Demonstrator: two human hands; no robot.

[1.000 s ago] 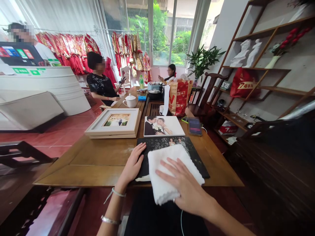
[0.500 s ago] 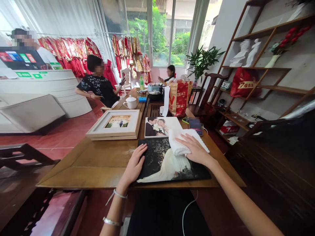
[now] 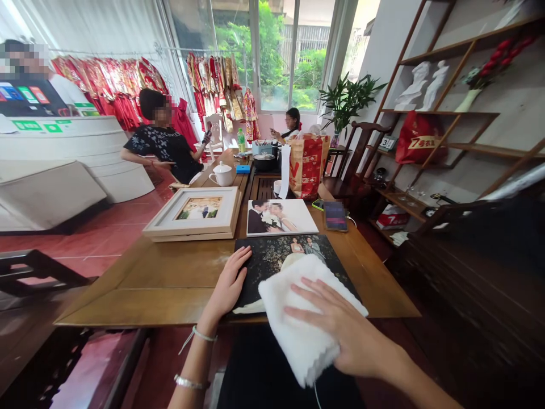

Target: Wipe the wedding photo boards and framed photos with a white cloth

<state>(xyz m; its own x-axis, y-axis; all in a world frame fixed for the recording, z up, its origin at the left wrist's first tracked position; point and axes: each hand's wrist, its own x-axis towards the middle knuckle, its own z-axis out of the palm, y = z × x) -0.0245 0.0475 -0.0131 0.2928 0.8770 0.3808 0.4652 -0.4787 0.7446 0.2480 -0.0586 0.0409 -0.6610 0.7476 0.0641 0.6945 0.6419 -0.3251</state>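
A dark photo panel (image 3: pixel 255 278) with a couple and a long pale gown lies flat at the table's near edge. My left hand (image 3: pixel 230 281) rests on its left edge, fingers stretched out and holding nothing. Over the panel's lower right part, a white cloth (image 3: pixel 293 329) hangs past the table edge. My right hand (image 3: pixel 332 315) holds this cloth from above, with fingers spread across it and the thumb hidden. The cloth covers much of the gown. Just beyond the panel lies a lighter couple photo panel (image 3: pixel 298 222), untouched.
Stacked pale picture frames (image 3: pixel 170 221) lie at left on the wooden table (image 3: pixel 140 284). Farther back are a white lidded cup (image 3: pixel 221 174), a red paper bag (image 3: pixel 307 167) and a phone (image 3: pixel 335 217) with a cable. Two people sit beyond; another is behind the counter (image 3: pixel 80 142).
My right hand has drawn the cloth from the panel's upper right toward me, past the near edge. The printed couple now shows. My left hand stays at the left edge.
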